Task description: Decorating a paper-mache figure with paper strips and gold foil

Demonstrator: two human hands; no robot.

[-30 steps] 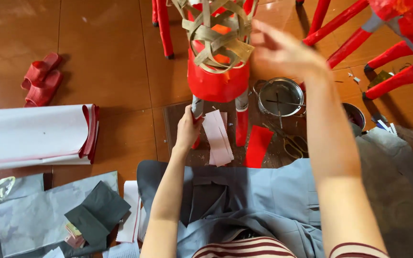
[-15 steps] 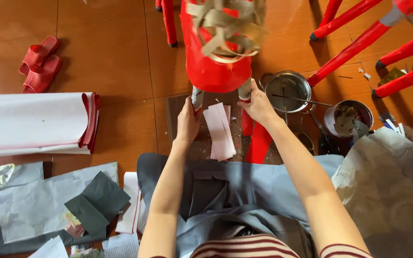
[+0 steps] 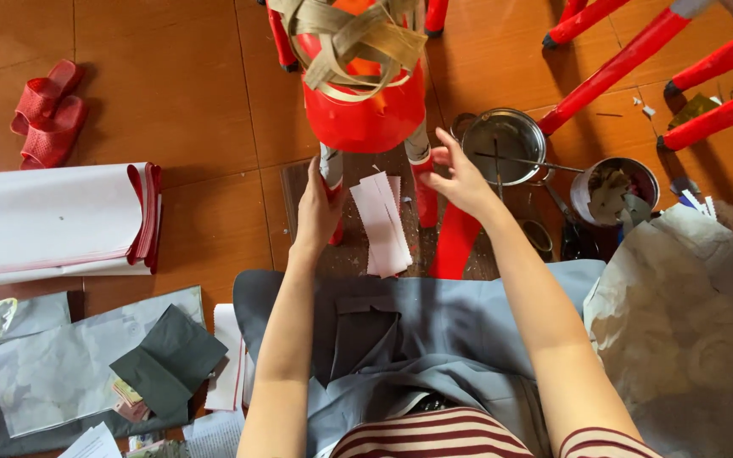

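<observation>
A brown tiled floor (image 3: 171,93) carries everything. Under the hands lies a dark mat (image 3: 345,250) with white paper strips (image 3: 383,222) between them. Beyond the right hand stand two metal bowls (image 3: 511,140). Well left of the left hand lie red sandals (image 3: 48,110), stacked white paper (image 3: 48,225) and grey sheets (image 3: 61,373).

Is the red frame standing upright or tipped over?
Upright. The red frame stands on its legs on the board; the left hand grips one leg, the right hand nears another.
</observation>
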